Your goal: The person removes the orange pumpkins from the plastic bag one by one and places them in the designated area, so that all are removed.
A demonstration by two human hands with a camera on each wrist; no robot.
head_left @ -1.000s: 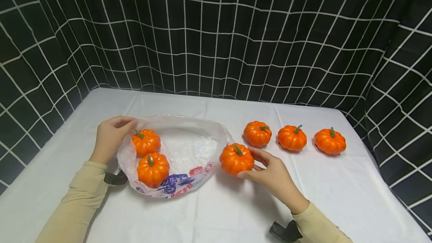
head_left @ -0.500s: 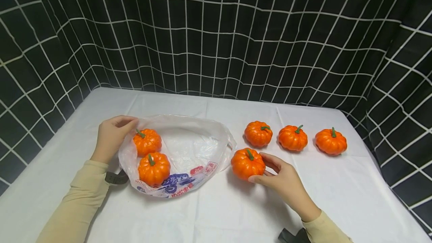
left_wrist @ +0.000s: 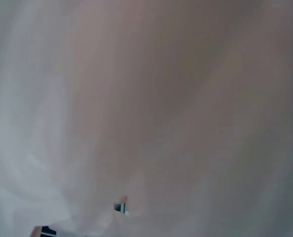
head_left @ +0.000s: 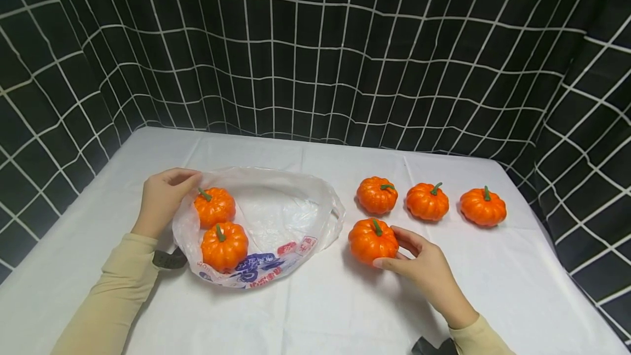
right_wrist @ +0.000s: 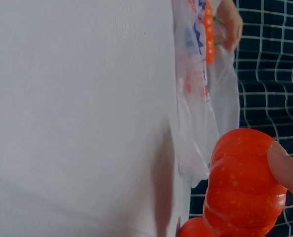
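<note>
My left hand [head_left: 166,196] pinches the left rim of a thin white plastic bag [head_left: 276,190] with blue and red print, its mouth spread wide. Inside the bag, at its left end, sit two small orange pumpkins with green stems, a rear pumpkin [head_left: 216,208] and a front pumpkin [head_left: 224,247]. Right of the bag, my right hand [head_left: 424,267] grips another pumpkin [head_left: 373,241] between thumb and fingers. In the right wrist view that held pumpkin [right_wrist: 245,185] appears large, the thumb on its side and a shadow on the cloth beside it. Blurred pale plastic fills the left wrist view.
Behind the right hand, three more pumpkins stand in a row: a left one [head_left: 377,195], a middle one [head_left: 427,201] and a right one [head_left: 483,206]. A white cloth [head_left: 315,316] covers the table. Black curtains [head_left: 305,43] with a white grid enclose the back and sides.
The right hand has moved right and slightly toward the front with its pumpkin, away from the bag's right rim. The left hand keeps its place on the bag.
</note>
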